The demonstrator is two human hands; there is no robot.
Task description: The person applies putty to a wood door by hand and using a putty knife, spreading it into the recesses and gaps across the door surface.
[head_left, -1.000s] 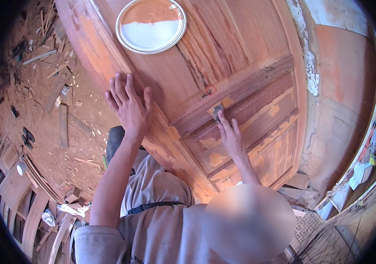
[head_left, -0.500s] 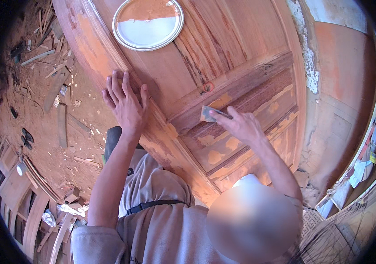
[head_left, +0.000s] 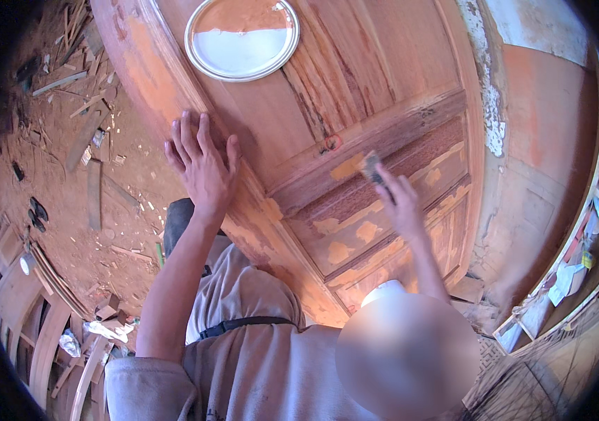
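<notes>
A reddish-brown wooden panelled door (head_left: 257,126) lies in front of me, with orange filler patches (head_left: 367,230) on its rails and mouldings. My left hand (head_left: 205,168) rests with fingers spread on the door's left edge. In my right hand (head_left: 403,207) is a small putty knife (head_left: 372,167), gripped by its dark handle. Its blade, carrying some filler, is over the cross rail beside a fresh-looking orange smear (head_left: 346,167); whether it touches the wood I cannot tell. A round white lid (head_left: 243,55) lies farther up the door, its far half coated in orange filler.
Wood offcuts (head_left: 94,193) and chips litter the dirt floor at left, with curved wooden pieces (head_left: 50,344) at lower left. A white container (head_left: 384,289) stands by the door's near end, partly hidden. On the right, a shelf (head_left: 559,295) holds assorted small items.
My right hand has moved right and turned the putty knife more upright, uncovering a larger orange smear on the rail. My left hand stays on the door's edge.
</notes>
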